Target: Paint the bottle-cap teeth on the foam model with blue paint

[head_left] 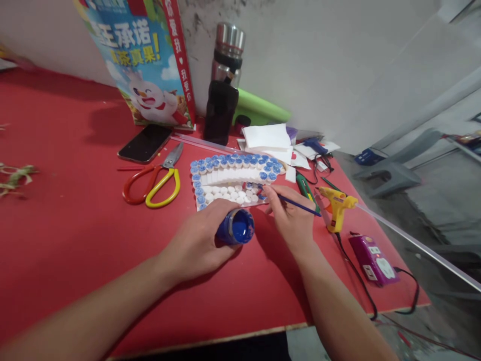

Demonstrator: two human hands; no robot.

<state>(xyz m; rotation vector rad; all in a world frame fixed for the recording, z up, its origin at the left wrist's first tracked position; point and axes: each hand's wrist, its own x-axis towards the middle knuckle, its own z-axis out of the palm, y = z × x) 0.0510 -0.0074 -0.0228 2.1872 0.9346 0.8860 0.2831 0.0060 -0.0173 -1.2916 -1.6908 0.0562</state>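
My left hand [201, 238] is wrapped round a small open jar of blue paint [239, 228], tilted so its mouth faces me. In my right hand [291, 215] is a thin dark-blue paintbrush [298, 204], pinched between the fingers, its tip over the right part of a craft piece [229, 175]. The piece lies flat on the red table, covered in small round discs. Discs along its top and left edges are blue; those in the lower middle are white. White strips form an arched band between them. A few discs near the brush tip show red and blue.
Scissors [161, 180] and a phone [145, 143] lie left. Behind stand a printed bag [150, 65] and a metal bottle [227, 55]. To the right are a yellow glue gun [337, 206], a purple power box [374, 260] and cables. White papers [268, 138] lie behind the piece.
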